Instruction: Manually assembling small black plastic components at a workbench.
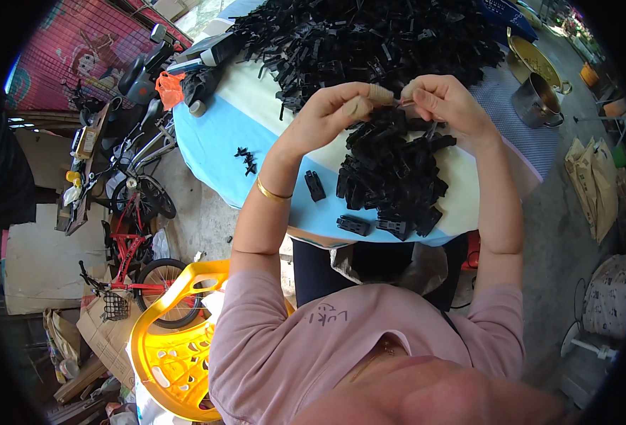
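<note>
My left hand and my right hand are raised over the table, their fingertips almost meeting. Both are closed in a pinch, with tape-like wraps on some fingers. Whatever they pinch is small and mostly hidden by the fingers. Just below them is a heap of black plastic clip-like pieces. A larger mound of black plastic parts covers the far side. One single black clip-like piece lies nearer my left forearm, and another rests by the front edge. Several tiny black bits are scattered at the left.
The round table has a blue and cream cover. An orange bag sits at its left edge; a metal pot and a gold-coloured pan are at the right. A yellow plastic chair and red bicycle stand left.
</note>
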`<state>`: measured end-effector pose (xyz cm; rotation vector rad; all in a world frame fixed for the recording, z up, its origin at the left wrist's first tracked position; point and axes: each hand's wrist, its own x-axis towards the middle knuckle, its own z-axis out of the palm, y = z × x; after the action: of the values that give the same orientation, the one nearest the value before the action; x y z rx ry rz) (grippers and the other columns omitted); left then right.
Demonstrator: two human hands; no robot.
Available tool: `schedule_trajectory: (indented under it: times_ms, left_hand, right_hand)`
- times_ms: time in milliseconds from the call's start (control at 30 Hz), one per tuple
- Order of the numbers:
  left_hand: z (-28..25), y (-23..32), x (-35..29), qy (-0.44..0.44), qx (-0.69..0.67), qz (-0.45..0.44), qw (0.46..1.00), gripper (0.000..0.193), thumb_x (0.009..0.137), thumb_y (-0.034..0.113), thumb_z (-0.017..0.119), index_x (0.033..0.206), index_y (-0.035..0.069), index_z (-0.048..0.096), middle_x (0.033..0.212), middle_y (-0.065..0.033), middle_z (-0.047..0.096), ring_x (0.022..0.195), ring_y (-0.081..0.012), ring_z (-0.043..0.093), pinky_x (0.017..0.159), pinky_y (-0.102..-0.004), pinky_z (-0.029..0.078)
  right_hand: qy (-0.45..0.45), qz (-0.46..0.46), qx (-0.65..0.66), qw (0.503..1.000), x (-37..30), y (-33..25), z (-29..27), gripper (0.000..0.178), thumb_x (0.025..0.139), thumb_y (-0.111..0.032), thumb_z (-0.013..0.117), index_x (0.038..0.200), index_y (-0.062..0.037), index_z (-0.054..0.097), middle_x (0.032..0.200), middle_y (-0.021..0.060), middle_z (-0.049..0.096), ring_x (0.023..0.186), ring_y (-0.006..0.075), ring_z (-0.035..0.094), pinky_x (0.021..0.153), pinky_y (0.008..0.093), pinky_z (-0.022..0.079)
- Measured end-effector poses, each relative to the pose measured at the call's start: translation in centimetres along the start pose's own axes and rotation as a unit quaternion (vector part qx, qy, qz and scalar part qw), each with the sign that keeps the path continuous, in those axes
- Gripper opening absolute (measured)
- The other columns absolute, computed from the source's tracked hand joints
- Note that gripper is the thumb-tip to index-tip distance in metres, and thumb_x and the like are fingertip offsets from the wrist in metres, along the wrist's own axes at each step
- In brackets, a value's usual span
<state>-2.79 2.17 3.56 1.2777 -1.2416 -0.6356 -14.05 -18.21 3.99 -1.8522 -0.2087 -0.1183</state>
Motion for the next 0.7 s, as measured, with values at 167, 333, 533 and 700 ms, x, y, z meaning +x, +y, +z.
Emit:
schedule_trajectory:
  times_ms: [167, 333, 533, 700]
  left_hand:
    - [-0.1, -2.9, 0.8, 0.094, 0.150, -0.095, 0.980, 0.026, 0.082, 0.005, 0.056, 0.107, -0.002, 0.056, 0.092, -0.0087, 0.063, 0.080, -0.0144, 0.057, 0.074, -0.0252, 0.046]
    - [-0.2, -4.8, 1.5, 0.014, 0.361, -0.025, 0.932, 0.037, 0.071, 0.000, 0.061, 0.107, 0.006, 0.059, 0.095, -0.0134, 0.059, 0.081, -0.0200, 0.057, 0.071, -0.0274, 0.046]
    - [-0.6, -4.2, 1.7, 0.022, 0.258, -0.079, 0.963, 0.033, 0.073, 0.001, 0.062, 0.106, 0.002, 0.059, 0.092, -0.0085, 0.062, 0.083, -0.0142, 0.059, 0.074, -0.0254, 0.047]
    - [-1.8, -3.5, 1.4, 0.180, -0.115, -0.092, 0.973, 0.032, 0.079, 0.002, 0.061, 0.111, 0.001, 0.056, 0.092, -0.0063, 0.062, 0.082, -0.0148, 0.060, 0.077, -0.0259, 0.049]
  right_hand:
    - [0.122, 0.033, -0.134, 0.983, 1.1, 1.5, 1.4, 0.019, 0.085, -0.020, 0.058, 0.087, -0.0019, 0.063, 0.060, -0.0021, 0.052, 0.055, 0.0043, 0.045, 0.051, 0.0182, 0.037]
    - [0.136, -0.017, -0.201, 0.970, 1.4, 2.2, 2.1, 0.017, 0.083, -0.015, 0.060, 0.090, 0.0003, 0.061, 0.065, -0.0016, 0.055, 0.057, 0.0043, 0.046, 0.052, 0.0184, 0.037]
    - [0.157, -0.007, -0.239, 0.958, 1.3, 2.1, 1.9, 0.018, 0.082, -0.015, 0.061, 0.089, 0.0005, 0.062, 0.066, -0.0005, 0.057, 0.059, 0.0039, 0.048, 0.052, 0.0188, 0.039]
    - [0.145, -0.010, -0.189, 0.971, 1.1, 1.5, 1.6, 0.019, 0.080, -0.016, 0.064, 0.091, -0.0006, 0.062, 0.068, -0.0012, 0.057, 0.060, 0.0028, 0.050, 0.053, 0.0171, 0.040]
